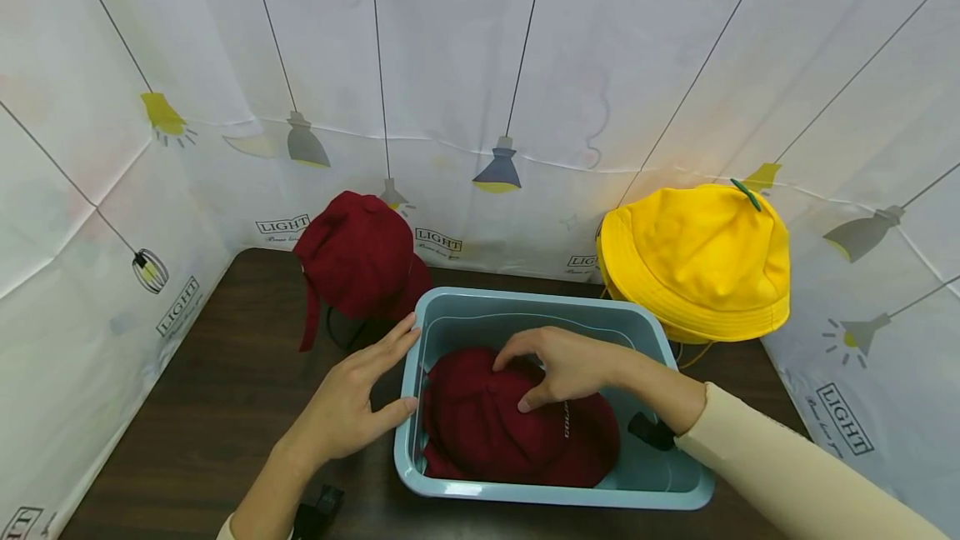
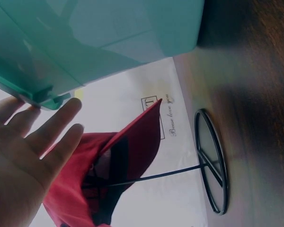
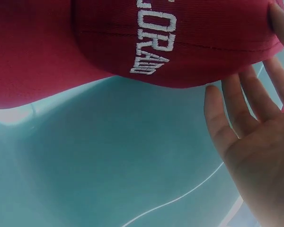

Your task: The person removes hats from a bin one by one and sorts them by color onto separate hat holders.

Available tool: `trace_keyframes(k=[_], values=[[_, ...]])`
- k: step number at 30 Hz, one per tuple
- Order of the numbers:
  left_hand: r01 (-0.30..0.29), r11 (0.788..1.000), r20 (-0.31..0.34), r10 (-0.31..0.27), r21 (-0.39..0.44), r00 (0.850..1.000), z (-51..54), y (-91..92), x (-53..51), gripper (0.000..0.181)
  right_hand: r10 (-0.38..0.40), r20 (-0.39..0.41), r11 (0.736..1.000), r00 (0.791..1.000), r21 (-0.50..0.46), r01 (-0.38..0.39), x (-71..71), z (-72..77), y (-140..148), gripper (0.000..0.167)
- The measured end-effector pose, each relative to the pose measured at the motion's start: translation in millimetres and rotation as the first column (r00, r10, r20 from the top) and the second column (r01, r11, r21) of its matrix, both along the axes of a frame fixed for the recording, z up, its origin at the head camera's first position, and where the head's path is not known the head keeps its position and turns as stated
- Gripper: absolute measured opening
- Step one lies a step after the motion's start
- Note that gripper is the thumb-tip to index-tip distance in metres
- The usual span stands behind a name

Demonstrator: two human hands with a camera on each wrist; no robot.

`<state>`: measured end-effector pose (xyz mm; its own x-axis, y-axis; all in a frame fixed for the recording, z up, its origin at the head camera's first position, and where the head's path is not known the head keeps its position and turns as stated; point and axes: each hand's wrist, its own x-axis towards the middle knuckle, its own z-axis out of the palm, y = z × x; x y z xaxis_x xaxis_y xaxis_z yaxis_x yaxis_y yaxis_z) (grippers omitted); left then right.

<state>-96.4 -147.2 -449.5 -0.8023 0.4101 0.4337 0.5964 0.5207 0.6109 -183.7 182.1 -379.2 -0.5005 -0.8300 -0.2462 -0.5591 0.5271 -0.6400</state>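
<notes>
While resting the right hand on a red cap, holds thumb and fingers well apart, with most fingers nearly straight beside the crown in the right wrist view; judging from that, touches the cloth loosely without grasping it. Has the cap directly below this hand, far nearer to it than to the left hand, with the long axis laid along the length of the blue bin, crown to the left and brim to the right. Touches the bin's left rim with the left hand, with fingers stretched out and nothing gripped. Shows just the one cap within the bin, lying near its left end. Beyond the bin, shows a second red cap on a wire stand toward the left and a yellow hat toward the right.
</notes>
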Motion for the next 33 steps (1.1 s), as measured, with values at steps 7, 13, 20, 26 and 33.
trace_keyframes(k=[7,13,20,26,33], values=[[-0.001,1.000,0.004,0.001,0.002,1.000,-0.6,-0.4,0.2,0.072,0.014,-0.008,0.999,1.000,-0.034,-0.014,0.7,-1.3,-2,0.036],[-0.003,1.000,0.009,0.003,0.000,1.000,0.4,0.1,2.0,0.074,0.012,-0.043,0.999,0.999,-0.047,-0.014,0.8,-2.9,-2,0.028],[-0.002,1.000,0.007,0.002,0.002,1.000,0.2,-0.3,1.6,0.075,0.000,-0.049,0.998,0.999,-0.057,-0.003,1.8,-2.6,-2,0.023],[-0.002,1.000,-0.011,0.002,-0.011,1.000,-1.2,-0.6,0.3,0.075,0.005,-0.080,0.998,0.997,-0.057,-0.009,1.3,0.3,-1,0.020],[0.004,1.000,-0.021,-0.004,-0.006,1.000,-1.4,-0.8,-1.0,0.074,0.021,-0.108,0.998,0.994,-0.050,-0.026,-0.1,8.6,-2,0.018]])
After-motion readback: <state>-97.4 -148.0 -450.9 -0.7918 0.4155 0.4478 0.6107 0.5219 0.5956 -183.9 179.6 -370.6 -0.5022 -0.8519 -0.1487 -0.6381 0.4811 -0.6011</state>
